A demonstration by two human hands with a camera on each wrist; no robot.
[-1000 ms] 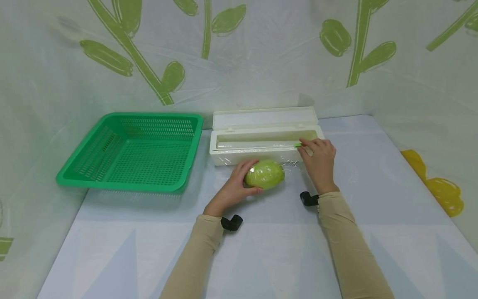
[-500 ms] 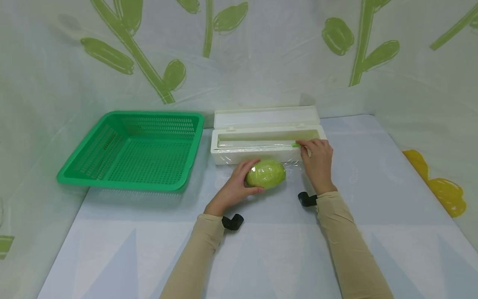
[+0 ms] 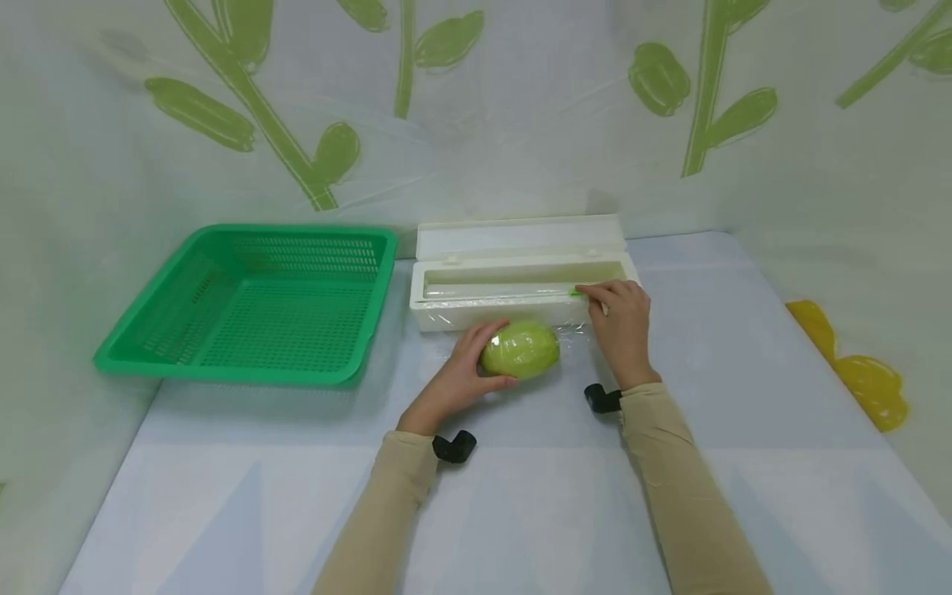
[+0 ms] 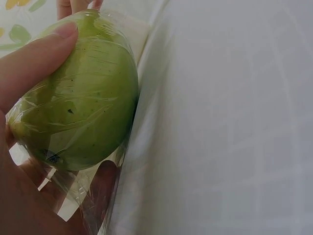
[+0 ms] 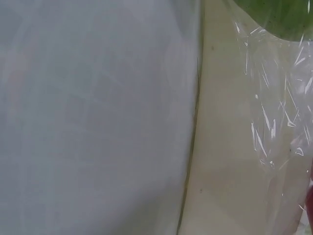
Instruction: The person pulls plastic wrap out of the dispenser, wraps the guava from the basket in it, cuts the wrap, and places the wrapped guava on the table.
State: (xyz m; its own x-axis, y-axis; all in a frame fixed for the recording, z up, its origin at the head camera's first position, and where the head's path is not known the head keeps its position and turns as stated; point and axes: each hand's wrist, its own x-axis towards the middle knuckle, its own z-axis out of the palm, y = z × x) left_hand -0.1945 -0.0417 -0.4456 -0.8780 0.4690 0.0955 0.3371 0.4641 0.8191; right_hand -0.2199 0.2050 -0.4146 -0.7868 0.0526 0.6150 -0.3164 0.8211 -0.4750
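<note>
The left hand (image 3: pixel 457 376) had its fingers curled round a film-wrapped green fruit (image 3: pixel 521 349) above the table (image 3: pixel 535 512), while the right hand (image 3: pixel 621 324), its grip unclear, touched a green tab (image 3: pixel 575 292) on the white box (image 3: pixel 476 312) beyond the left fingers.

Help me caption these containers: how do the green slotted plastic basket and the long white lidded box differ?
The green slotted plastic basket has perforated walls; the long white lidded box has a solid front. The basket is broad, the box narrow. The box has a lid folded back, while the basket shows none. Both are open-topped, near the back of the table.
</note>
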